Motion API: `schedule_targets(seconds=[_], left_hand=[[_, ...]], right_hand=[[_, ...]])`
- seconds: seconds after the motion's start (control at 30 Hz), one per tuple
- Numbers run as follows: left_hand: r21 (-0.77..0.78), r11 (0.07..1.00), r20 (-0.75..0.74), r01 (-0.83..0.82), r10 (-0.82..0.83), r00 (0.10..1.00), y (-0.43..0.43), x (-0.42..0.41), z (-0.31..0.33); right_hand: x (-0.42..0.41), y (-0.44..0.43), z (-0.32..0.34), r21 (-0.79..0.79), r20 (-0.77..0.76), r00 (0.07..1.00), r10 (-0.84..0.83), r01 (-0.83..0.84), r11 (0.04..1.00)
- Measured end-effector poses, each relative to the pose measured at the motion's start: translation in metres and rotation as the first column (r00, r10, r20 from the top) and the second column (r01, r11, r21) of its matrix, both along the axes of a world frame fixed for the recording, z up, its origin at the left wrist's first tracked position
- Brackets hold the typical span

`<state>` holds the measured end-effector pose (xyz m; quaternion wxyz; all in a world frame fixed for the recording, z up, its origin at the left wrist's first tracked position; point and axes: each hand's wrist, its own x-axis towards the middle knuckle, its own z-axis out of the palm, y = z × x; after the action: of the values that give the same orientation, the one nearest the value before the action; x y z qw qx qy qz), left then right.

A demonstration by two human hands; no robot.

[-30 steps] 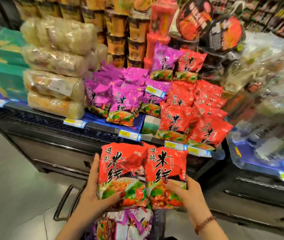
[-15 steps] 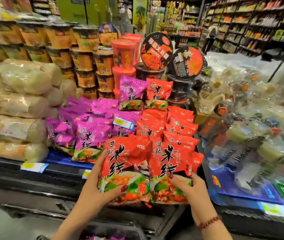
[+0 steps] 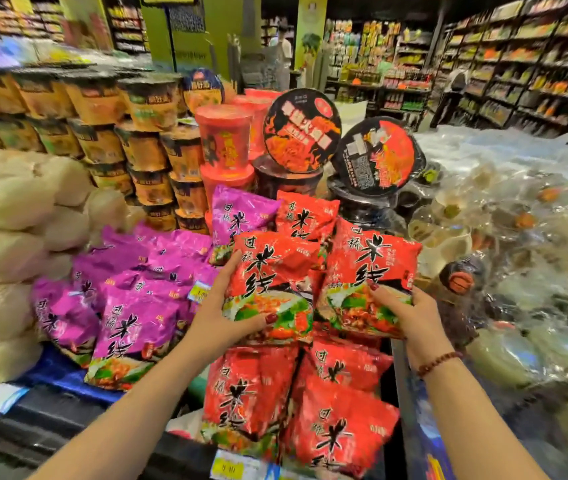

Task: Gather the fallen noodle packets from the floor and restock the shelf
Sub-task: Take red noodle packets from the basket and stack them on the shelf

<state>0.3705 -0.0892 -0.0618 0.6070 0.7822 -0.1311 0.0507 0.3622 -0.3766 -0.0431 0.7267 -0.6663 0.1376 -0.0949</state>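
While each hand grasps one red noodle packet by its lower end, the two packets hang side by side over the red pile (image 3: 310, 403) on the shelf (image 3: 50, 375). The left hand (image 3: 220, 317) curls round the left packet (image 3: 275, 271), thumb across the pictured bowl on its front. The right hand (image 3: 410, 317) pinches the right packet (image 3: 372, 268) the same way. Both fronts carry black brush characters, 过桥米线, as do the purple packets (image 3: 130, 317) just to the left. A yellow price tag (image 3: 237, 465) sits at the shelf edge, its print too blurred to read. Half a second ago the pair was held low at the shelf's front edge; now it is higher and further in, close to the upright packets at the back.
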Motion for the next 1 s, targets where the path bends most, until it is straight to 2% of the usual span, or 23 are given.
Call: schedule_targets(seconds=[0.23, 0.4, 0.47, 0.6, 0.77, 0.93, 1.0], left_hand=[[0.087, 0.996, -0.006, -0.032, 0.033, 0.999, -0.028, 0.045, -0.011], [0.105, 0.993, -0.013, -0.050, 0.052, 0.999, -0.033, 0.054, -0.014], [0.128, 0.990, -0.008, -0.053, 0.054, 0.998, -0.033, 0.057, -0.015], [0.121, 0.990, -0.024, -0.067, 0.070, 0.997, -0.036, 0.060, -0.018], [0.113, 0.991, -0.051, -0.074, 0.080, 0.995, -0.034, 0.057, -0.021], [0.121, 0.987, -0.056, -0.105, 0.112, 0.992, -0.030, 0.056, -0.024], [0.119, 0.986, -0.050, -0.113, 0.119, 0.992, -0.032, 0.056, -0.023]], right_hand=[[0.080, -0.041, -0.008, -0.053, -0.005, 1.000, -0.008, 0.008, 0.999], [0.121, -0.056, -0.009, -0.031, 0.010, 1.000, -0.029, 0.029, 0.999], [0.134, -0.055, -0.012, -0.083, 0.031, 0.999, -0.020, 0.023, 0.996], [0.152, -0.044, -0.018, -0.147, -0.028, 0.999, 0.020, -0.024, 0.989], [0.166, -0.041, -0.027, -0.176, -0.096, 0.995, -0.007, -0.010, 0.984], [0.165, -0.029, -0.032, -0.226, 0.052, 0.996, -0.073, 0.083, 0.971], [0.165, -0.026, -0.038, -0.290, 0.043, 0.996, -0.075, 0.084, 0.953]])
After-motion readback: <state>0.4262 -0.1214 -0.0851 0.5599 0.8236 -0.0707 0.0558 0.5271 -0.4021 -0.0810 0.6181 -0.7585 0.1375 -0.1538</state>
